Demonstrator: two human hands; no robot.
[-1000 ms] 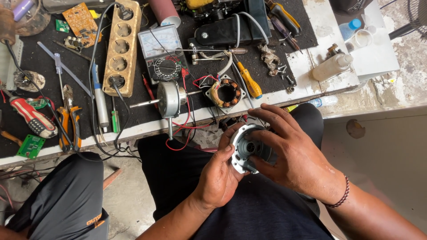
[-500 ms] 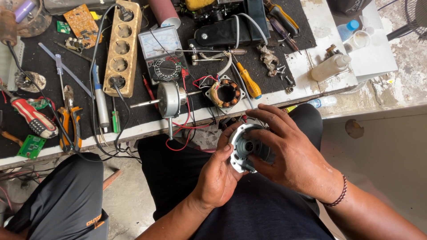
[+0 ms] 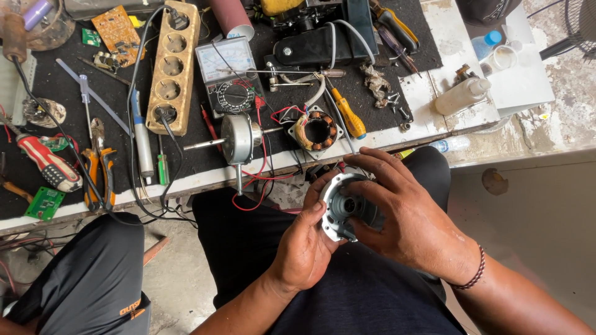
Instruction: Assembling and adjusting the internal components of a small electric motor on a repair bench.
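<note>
Over my lap, both hands hold a round grey metal motor housing (image 3: 345, 209) with a hollow centre. My left hand (image 3: 304, 248) cups its left rim from below. My right hand (image 3: 413, 220) wraps over its right side, fingers curled across the top. On the bench edge just above lie a copper-wound stator (image 3: 316, 131) and a rotor on its shaft (image 3: 237, 139), joined by red wires.
The black-matted bench (image 3: 186, 167) carries a wooden socket strip (image 3: 173, 67), an analogue multimeter (image 3: 227, 75), a yellow-handled screwdriver (image 3: 347, 115), orange pliers (image 3: 99, 167), circuit boards and a white bottle (image 3: 462, 95). Another person's dark-clad knee (image 3: 87, 279) is at lower left.
My hands have shifted the housing slightly, turning it a little between the fingers. Nothing on the bench has moved.
</note>
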